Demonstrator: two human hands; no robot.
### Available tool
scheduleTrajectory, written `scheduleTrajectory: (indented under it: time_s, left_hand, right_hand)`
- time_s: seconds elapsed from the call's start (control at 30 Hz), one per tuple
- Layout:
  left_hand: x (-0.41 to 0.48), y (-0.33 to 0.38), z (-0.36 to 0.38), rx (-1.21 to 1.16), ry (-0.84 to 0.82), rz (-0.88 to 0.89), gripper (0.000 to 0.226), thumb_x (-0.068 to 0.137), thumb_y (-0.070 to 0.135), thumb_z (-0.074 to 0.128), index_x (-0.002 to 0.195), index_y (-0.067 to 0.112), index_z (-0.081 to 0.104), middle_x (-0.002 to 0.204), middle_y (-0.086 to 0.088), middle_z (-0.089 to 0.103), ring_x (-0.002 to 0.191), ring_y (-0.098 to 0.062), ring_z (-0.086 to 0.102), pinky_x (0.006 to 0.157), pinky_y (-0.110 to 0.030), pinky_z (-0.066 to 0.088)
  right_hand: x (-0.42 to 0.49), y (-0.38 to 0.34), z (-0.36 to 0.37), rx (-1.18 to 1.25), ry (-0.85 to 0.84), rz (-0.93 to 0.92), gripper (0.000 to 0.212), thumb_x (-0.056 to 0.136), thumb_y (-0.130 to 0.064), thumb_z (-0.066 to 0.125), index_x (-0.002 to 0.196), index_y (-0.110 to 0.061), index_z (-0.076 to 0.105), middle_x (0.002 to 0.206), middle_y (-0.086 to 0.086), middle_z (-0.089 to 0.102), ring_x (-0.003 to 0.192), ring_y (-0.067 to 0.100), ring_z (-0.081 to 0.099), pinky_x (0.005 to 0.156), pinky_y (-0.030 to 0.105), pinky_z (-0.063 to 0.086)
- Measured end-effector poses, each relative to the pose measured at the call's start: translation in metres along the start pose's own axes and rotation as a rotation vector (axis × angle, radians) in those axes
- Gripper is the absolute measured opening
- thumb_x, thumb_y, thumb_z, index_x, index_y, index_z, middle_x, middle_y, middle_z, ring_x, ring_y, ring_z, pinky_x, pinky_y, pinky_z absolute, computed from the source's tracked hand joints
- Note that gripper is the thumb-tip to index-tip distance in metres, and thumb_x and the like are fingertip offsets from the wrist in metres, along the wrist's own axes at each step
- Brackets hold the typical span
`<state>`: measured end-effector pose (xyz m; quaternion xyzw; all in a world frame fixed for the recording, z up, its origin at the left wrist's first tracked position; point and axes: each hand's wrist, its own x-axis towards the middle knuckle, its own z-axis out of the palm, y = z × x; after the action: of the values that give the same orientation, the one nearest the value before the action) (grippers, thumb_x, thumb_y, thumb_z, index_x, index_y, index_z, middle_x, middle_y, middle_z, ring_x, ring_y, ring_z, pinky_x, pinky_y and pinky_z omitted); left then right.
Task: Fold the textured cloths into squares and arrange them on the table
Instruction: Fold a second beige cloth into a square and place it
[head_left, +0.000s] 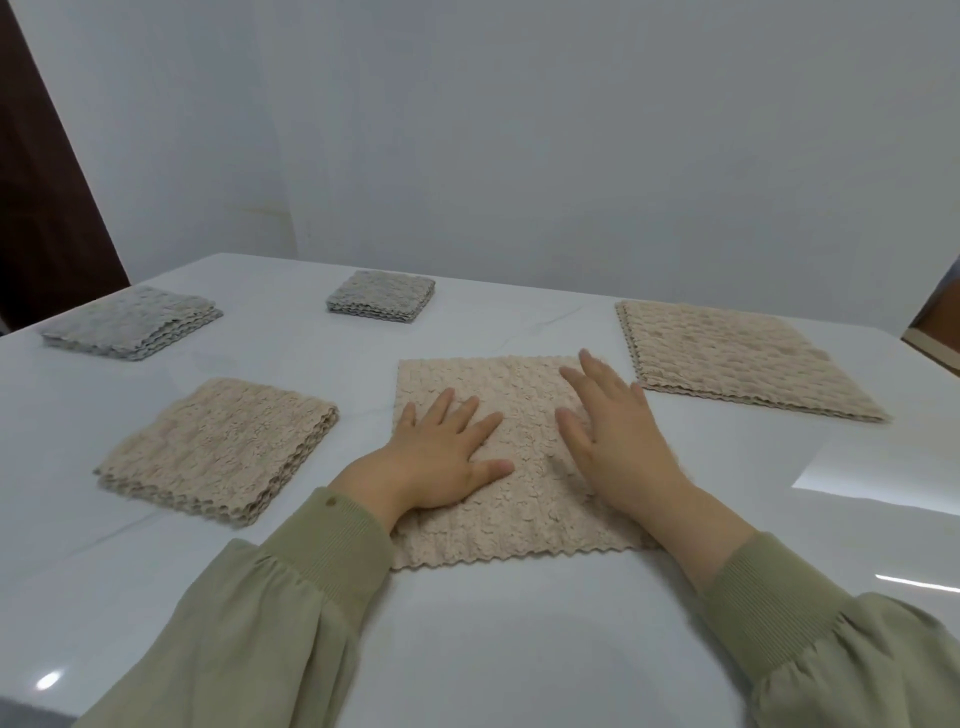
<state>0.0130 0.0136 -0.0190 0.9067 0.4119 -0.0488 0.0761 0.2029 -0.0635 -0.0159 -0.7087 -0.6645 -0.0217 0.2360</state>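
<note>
White table (519, 649) bears everything. Flat beige cloth (540, 509) lies mid-table. A stack of unfolded beige cloths (737, 358) sits to its right and further back, a folded beige pile (218, 447) to its left, a grey folded pile (130, 322) far left of it and a small grey pile (382, 299) behind it. Left hand (441, 457) and right hand (618, 436) rest palm-down on the flat cloth, fingers straight and spread, gripping nothing. Step: smoothing before the first fold; the cloth looks single-layer, hard to be sure. Next move calls for pinching two corners and laying that edge onto the opposite one.
</note>
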Motion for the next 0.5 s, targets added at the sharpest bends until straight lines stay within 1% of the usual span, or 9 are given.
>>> scheduleTrajectory:
  time_s: [0.1, 0.13, 0.2, 0.23, 0.3, 0.33, 0.37, 0.43, 0.5]
  left_hand:
    - [0.002, -0.008, 0.001, -0.014, -0.031, -0.009, 0.071, 0.089, 0.068, 0.022, 0.149, 0.039, -0.003, 0.158, 0.008, -0.012, 0.145, -0.018, -0.016, 0.116, -0.053, -0.005]
    - [0.003, -0.010, 0.000, -0.022, -0.034, -0.009, 0.071, 0.089, 0.068, 0.023, 0.149, 0.039, -0.002, 0.158, 0.010, -0.010, 0.145, -0.017, -0.013, 0.116, -0.053, -0.004]
    - [0.007, -0.014, -0.004, -0.051, -0.037, -0.003, 0.069, 0.090, 0.066, 0.027, 0.149, 0.037, 0.004, 0.159, 0.011, -0.004, 0.146, -0.016, -0.005, 0.117, -0.051, 0.001]
    - [0.010, -0.016, -0.007, -0.075, -0.034, 0.002, 0.067, 0.092, 0.063, 0.030, 0.149, 0.035, 0.012, 0.159, 0.010, 0.005, 0.146, -0.017, 0.003, 0.117, -0.050, 0.007]
    - [0.018, -0.020, -0.015, -0.135, 0.001, 0.021, 0.054, 0.095, 0.055, 0.034, 0.141, 0.027, 0.039, 0.149, 0.002, 0.037, 0.136, -0.021, 0.034, 0.111, -0.045, 0.028]
    - [0.023, -0.021, -0.022, -0.163, 0.033, 0.017, 0.047, 0.097, 0.051, 0.035, 0.129, 0.022, 0.053, 0.134, -0.001, 0.053, 0.121, -0.020, 0.049, 0.103, -0.042, 0.038]
    - [0.027, -0.021, -0.030, -0.180, 0.069, -0.005, 0.043, 0.097, 0.048, 0.036, 0.114, 0.017, 0.062, 0.117, -0.002, 0.063, 0.105, -0.019, 0.057, 0.093, -0.039, 0.045]
    - [0.040, -0.021, -0.044, -0.165, 0.135, -0.058, 0.044, 0.097, 0.043, 0.040, 0.088, 0.009, 0.065, 0.092, -0.004, 0.067, 0.082, -0.019, 0.060, 0.075, -0.033, 0.048]
    - [0.058, -0.019, -0.050, -0.169, 0.215, -0.104, 0.042, 0.096, 0.039, 0.044, 0.075, 0.009, 0.064, 0.082, -0.006, 0.068, 0.076, -0.023, 0.062, 0.069, -0.032, 0.047]
  right_hand:
    - [-0.004, 0.003, 0.010, -0.167, -0.337, 0.045, 0.060, 0.095, -0.055, 0.023, 0.149, -0.031, 0.012, 0.159, -0.004, 0.000, 0.146, 0.016, -0.002, 0.115, 0.052, -0.002]
    - [-0.003, 0.006, 0.011, -0.211, -0.400, 0.068, 0.062, 0.094, -0.059, 0.020, 0.149, -0.034, 0.009, 0.159, -0.005, -0.001, 0.146, 0.015, -0.002, 0.114, 0.054, -0.001]
    - [0.002, 0.011, 0.009, -0.213, -0.433, 0.093, 0.064, 0.092, -0.063, 0.020, 0.149, -0.037, 0.007, 0.159, -0.009, -0.001, 0.146, 0.014, -0.002, 0.114, 0.055, 0.000]
    - [0.005, 0.012, 0.005, -0.201, -0.437, 0.098, 0.064, 0.092, -0.063, 0.022, 0.149, -0.037, 0.009, 0.159, -0.010, 0.001, 0.146, 0.013, 0.000, 0.114, 0.055, 0.001]
    - [0.012, 0.015, -0.004, -0.169, -0.432, 0.096, 0.063, 0.092, -0.062, 0.029, 0.148, -0.035, 0.018, 0.157, -0.011, 0.012, 0.145, 0.013, 0.010, 0.115, 0.052, 0.009]
    - [0.017, 0.017, -0.009, -0.142, -0.432, 0.088, 0.060, 0.092, -0.059, 0.034, 0.146, -0.033, 0.026, 0.155, -0.010, 0.021, 0.142, 0.014, 0.019, 0.115, 0.049, 0.017]
    - [0.024, 0.018, -0.013, -0.105, -0.438, 0.080, 0.056, 0.092, -0.056, 0.038, 0.143, -0.031, 0.034, 0.151, -0.009, 0.032, 0.137, 0.015, 0.030, 0.112, 0.044, 0.025]
    - [0.039, 0.018, -0.022, -0.029, -0.454, 0.098, 0.044, 0.093, -0.049, 0.044, 0.130, -0.026, 0.053, 0.135, -0.006, 0.053, 0.118, 0.015, 0.050, 0.099, 0.032, 0.039]
    - [0.058, 0.018, -0.025, 0.014, -0.437, 0.153, 0.035, 0.093, -0.045, 0.049, 0.107, -0.019, 0.067, 0.107, -0.001, 0.068, 0.088, 0.013, 0.061, 0.078, 0.027, 0.047]
